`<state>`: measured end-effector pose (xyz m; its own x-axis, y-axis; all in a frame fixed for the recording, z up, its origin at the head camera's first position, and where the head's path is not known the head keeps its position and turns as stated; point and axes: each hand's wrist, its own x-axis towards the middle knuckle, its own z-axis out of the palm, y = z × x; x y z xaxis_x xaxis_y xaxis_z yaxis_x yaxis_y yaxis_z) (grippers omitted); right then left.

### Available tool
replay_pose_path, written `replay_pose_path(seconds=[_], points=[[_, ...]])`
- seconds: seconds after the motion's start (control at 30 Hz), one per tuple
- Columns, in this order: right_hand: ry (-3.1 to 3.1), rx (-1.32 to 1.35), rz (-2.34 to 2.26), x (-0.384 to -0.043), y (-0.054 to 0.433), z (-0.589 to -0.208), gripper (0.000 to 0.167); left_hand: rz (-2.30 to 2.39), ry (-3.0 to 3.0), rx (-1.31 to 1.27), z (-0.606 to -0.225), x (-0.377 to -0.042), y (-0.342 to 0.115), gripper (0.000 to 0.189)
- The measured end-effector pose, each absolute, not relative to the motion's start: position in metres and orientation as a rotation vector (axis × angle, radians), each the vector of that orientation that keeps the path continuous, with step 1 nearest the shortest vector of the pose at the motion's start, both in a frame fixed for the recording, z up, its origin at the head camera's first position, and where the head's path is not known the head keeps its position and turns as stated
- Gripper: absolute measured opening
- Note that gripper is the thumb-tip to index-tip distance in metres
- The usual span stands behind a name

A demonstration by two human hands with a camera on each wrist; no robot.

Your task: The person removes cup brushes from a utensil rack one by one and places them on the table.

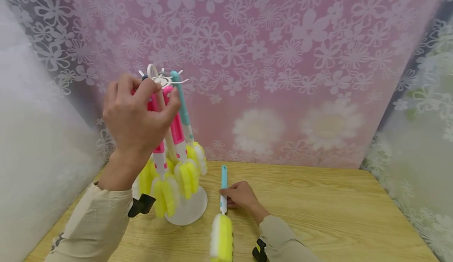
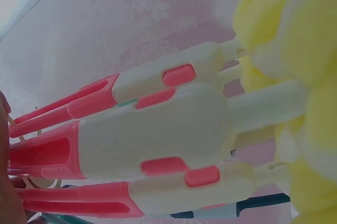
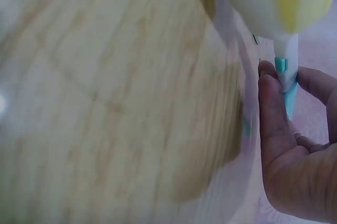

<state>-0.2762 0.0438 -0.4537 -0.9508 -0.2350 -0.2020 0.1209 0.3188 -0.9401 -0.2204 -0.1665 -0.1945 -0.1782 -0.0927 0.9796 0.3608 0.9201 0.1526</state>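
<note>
A white brush rack (image 1: 186, 213) with a round base and spoked top stands on the table, hung with bottle brushes. My left hand (image 1: 136, 114) holds the rack's top with curled fingers, close to a pink-handled bottle brush (image 1: 175, 126). In the left wrist view, several pink-and-white handles (image 2: 158, 134) hang side by side; fingers (image 2: 13, 192) show only at the edge. Right of the base, my right hand (image 1: 243, 197) pinches a blue-and-white bottle brush (image 1: 223, 236) by its handle, its yellow-and-white sponge toward me. The right wrist view shows thumb and fingers on that handle (image 3: 287, 77).
Another blue-handled brush (image 1: 182, 101) hangs at the rack's right side. The wooden table (image 1: 318, 215) reaches back to a pink flowered curtain (image 1: 265, 77). Pale walls or sheets (image 1: 39, 136) close in the left side.
</note>
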Motion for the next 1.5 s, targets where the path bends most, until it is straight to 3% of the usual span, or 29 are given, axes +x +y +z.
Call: replay_pose_path(seconds=[0.17, 0.43, 0.97, 1.5], points=[[2.355, -0.165, -1.589, -0.277, 0.038, -0.455, 0.022, -0.410, -1.726, -0.198, -0.195, -0.219, -0.166, 0.037], [2.537, -0.303, -1.366, -0.278, 0.037, -0.455, 0.031, -0.426, -1.740, -0.192, -0.195, -0.219, -0.166, 0.037], [2.486, -0.368, -1.424, -0.269, 0.045, -0.447, 0.033, -0.415, -1.838, -0.181, -0.190, -0.211, -0.166, 0.034], [2.603, -0.386, -1.586, -0.268, 0.070, -0.387, 0.027, -0.485, -1.828, -0.272, -0.186, -0.204, -0.179, 0.032]])
